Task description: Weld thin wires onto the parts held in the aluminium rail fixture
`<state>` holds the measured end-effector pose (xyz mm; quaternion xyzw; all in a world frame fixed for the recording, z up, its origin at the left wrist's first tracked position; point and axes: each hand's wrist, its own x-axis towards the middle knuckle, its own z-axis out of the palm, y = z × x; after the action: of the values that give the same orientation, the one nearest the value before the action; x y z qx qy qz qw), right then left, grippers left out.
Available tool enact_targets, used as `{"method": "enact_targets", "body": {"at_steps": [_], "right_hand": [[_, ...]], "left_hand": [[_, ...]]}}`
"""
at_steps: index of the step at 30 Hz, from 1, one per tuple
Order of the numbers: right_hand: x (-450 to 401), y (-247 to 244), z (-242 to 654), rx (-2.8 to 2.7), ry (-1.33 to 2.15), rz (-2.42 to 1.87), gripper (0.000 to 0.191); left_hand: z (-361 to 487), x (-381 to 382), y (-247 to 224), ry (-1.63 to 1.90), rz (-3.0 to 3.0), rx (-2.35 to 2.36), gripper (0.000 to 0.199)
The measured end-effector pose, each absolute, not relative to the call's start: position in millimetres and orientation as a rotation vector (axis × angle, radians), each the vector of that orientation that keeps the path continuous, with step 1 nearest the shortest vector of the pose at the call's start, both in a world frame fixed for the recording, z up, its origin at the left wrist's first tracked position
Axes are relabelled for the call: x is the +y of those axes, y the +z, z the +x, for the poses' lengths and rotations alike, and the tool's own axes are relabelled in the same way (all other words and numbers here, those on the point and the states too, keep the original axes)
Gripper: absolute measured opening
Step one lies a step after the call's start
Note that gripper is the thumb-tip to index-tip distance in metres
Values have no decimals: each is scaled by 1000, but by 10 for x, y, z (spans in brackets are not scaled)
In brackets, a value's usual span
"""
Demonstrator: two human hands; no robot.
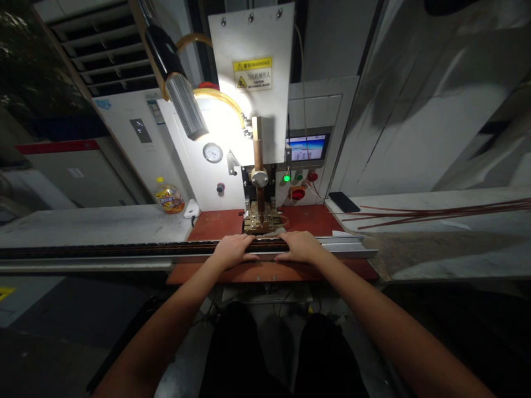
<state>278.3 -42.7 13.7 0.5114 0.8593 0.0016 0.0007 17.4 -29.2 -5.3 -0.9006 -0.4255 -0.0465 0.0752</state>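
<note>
My left hand (234, 250) and my right hand (302, 247) lie across a long silvery metal rail (344, 246), a short gap apart. Thumbs rest on its near side, and the fingers curl over toward the far edge. Dark and brown long strips (124, 250) run along the rail and pass under both hands. Between my fingertips, a thin brown line shows at the far edge; whether the fingers pinch it I cannot make out. Just beyond stands a copper-coloured upright electrode (260, 202), its tip over a brass-coloured block (271, 219).
The white machine (232, 193) carries a lit lamp (186, 108), pressure gauge (213, 152), screen (307, 148) and green-lit button (286, 178). A bottle (169, 198) stands left. On the right are a black phone (344, 202) and several thin brown rods (440, 213). A reddish-brown board (269, 272) forms the front edge.
</note>
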Motion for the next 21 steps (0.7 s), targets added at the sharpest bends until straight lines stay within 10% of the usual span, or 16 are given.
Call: {"method": "enact_targets", "body": {"at_steps": [21], "right_hand": [[-413, 75, 2562, 2801, 59, 1529, 66]], "left_hand": [[-76, -294, -40, -147, -2686, -1281, 65]]}}
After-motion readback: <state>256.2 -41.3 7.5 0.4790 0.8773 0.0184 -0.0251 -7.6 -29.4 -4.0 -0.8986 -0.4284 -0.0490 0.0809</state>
